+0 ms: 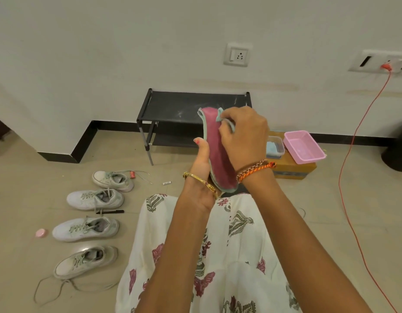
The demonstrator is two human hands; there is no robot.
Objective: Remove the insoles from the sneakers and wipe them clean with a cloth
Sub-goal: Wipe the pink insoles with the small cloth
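A pink insole (214,141) with a pale green edge is held up in front of me, toe end pointing away. My left hand (201,168) grips it from below at the heel half, thumb along its left edge. My right hand (242,136) presses a small light blue cloth (227,123) against the insole's upper part, fingers curled round the cloth. Several white sneakers lie in a column on the floor at the left: the farthest sneaker (113,180), the second sneaker (95,199), the third sneaker (86,228) and the nearest sneaker (86,262).
A black shoe rack (173,107) stands against the wall. Right of it a cardboard box (294,170) carries a pink tray (305,146) and a clear tub (275,145) of cloths. An orange cable (351,154) trails down the right. A black pen (110,211) and pink lid (41,233) lie near the sneakers.
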